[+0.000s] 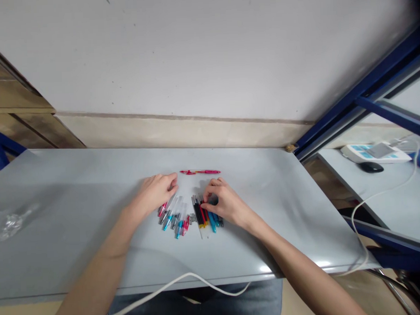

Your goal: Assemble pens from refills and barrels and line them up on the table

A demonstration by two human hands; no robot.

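Observation:
A group of clear pen barrels with pink, black and blue grips [172, 217] lies fanned out on the grey table [93, 190]. Just beyond their upper ends is my left hand [158, 190], its fingers curled together; what they may hold is hidden. To the right of the barrels lies a row of pen refills [198, 213] with black and red ink. My right hand [228, 203] reaches over this row, thumb and forefinger closed at the upper part of a refill. Several blue and dark pen parts [213, 222] lie under it. Behind both hands lies a pink pen [201, 172].
A crumpled clear plastic bag [13, 224] lies at the left. A white cable [187, 275] crosses the table's front edge. Right of the blue frame [366, 81], a second table holds a white device [377, 152] and a black mouse [371, 167]. A wall stands behind.

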